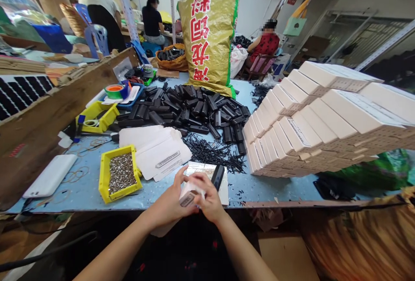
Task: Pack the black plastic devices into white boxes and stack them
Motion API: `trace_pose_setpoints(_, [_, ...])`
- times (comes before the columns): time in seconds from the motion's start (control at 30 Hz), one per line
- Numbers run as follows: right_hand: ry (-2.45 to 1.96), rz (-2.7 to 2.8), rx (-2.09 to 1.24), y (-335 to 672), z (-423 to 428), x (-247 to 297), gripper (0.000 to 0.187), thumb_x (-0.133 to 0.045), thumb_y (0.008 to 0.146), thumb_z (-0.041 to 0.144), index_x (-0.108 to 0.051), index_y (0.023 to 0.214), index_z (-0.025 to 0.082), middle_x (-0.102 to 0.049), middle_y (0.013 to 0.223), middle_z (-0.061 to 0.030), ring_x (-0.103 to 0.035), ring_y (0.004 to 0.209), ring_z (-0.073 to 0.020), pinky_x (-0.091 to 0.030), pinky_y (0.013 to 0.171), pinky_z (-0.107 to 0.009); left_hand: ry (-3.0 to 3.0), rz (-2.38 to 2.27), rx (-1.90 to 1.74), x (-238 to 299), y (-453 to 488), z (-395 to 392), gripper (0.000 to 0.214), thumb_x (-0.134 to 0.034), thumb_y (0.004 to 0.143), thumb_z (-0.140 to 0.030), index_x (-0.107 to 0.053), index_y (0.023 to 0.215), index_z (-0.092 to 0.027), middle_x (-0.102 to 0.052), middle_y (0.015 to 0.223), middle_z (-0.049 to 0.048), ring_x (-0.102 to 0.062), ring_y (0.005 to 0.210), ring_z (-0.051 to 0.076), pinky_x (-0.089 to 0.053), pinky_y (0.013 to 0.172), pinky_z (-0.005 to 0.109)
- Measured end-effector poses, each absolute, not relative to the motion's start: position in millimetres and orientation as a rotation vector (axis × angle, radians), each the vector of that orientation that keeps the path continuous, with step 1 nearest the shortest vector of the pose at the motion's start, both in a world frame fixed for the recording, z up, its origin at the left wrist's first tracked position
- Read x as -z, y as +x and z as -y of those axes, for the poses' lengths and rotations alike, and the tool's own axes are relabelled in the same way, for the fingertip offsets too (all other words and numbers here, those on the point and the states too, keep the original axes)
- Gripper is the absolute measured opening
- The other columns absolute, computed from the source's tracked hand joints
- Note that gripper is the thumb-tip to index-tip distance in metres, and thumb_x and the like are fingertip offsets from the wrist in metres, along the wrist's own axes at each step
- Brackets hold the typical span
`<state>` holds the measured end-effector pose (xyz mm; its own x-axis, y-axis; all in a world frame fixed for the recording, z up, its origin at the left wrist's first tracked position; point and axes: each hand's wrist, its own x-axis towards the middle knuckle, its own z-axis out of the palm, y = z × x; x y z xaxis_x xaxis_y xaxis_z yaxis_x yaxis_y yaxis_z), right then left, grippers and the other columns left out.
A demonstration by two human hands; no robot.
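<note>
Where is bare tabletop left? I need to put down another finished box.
Bare table runs along the near edge below the stacked white boxes. A smaller patch lies between the phone and the yellow tray. The middle is crowded with black parts.

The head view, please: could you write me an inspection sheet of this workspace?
Surface: blue table, scuffed, littered with small black bits.
Job's things: white carton held by both hands; black part just beyond them; flat white cartons.
Clutter: heap of black parts, black ties, yellow tray of screws, stacked white boxes, yellow sack.
Grippers: left hand and right hand both grip the carton.
Cables: black cable at lower left.
Surroundings: three seated people at the back.
</note>
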<state>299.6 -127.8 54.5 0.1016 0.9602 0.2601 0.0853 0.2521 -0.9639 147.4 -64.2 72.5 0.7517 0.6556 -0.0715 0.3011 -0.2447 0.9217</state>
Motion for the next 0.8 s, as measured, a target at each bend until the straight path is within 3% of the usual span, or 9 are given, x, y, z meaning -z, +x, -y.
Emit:
trace_pose_setpoints(0.1, [-1.131,1.408,-0.840,300.1,131.4,-63.3,0.040,-0.053,0.087,0.054,-0.069,0.111,0.027,-0.061,0.124,-0.0068,-0.058,0.114,-0.0231,-0.046,0.100,-0.041,1.728,-0.762,-0.396,-67.5,152.7,66.9,0.109,-0.069,0.069,-0.024,0.006,0.148,-0.019,-0.051,0.129,0.0156,-0.057,0.111,0.027,-0.044,0.097,0.039])
trace_pose_setpoints(0.27, [-1.210,1.181,-0.871,289.1,133.2,-63.8,0.030,-0.052,0.091,0.037,-0.067,0.113,0.024,-0.068,0.112,-0.0061,-0.064,0.105,-0.0215,-0.053,0.093,-0.039,1.705,-0.779,-0.335,-66.6,153.0,65.6,0.104,-0.066,0.069,-0.024,0.000,0.150,-0.020,-0.064,0.109,0.0092,-0.065,0.088,0.023,-0.049,0.086,0.037])
trace_pose_setpoints(0.4, [-1.279,1.217,-0.544,281.0,138.3,-57.1,0.032,-0.046,0.094,0.029,-0.063,0.121,0.023,-0.062,0.124,-0.0070,-0.056,0.118,-0.0214,-0.045,0.103,-0.041,1.722,-0.721,-0.337,-71.9,158.0,57.5,0.105,-0.070,0.063,-0.023,-0.011,0.150,-0.018,-0.062,0.118,0.0095,-0.059,0.107,0.027,-0.042,0.099,0.039])
trace_pose_setpoints(0.63, [-1.352,1.380,-0.358,280.0,145.7,-49.4,0.036,-0.042,0.095,0.021,-0.057,0.128,0.026,-0.059,0.128,-0.0055,-0.049,0.126,-0.0220,-0.039,0.109,-0.046,1.704,-0.622,-0.372,-75.6,169.3,57.6,0.099,-0.073,0.062,-0.025,-0.022,0.147,-0.020,-0.035,0.148,0.0103,-0.036,0.134,0.028,-0.027,0.112,0.038])
trace_pose_setpoints(0.8, [-1.414,1.736,-0.418,331.7,142.4,-38.9,0.050,-0.037,0.092,0.012,-0.043,0.139,0.026,-0.049,0.139,-0.0065,-0.045,0.130,-0.0205,-0.038,0.108,-0.046,1.627,-0.759,-0.296,-62.1,153.1,45.3,0.082,-0.071,0.068,-0.036,-0.033,0.139,-0.020,-0.055,0.129,0.0104,-0.054,0.115,0.028,-0.041,0.101,0.041])
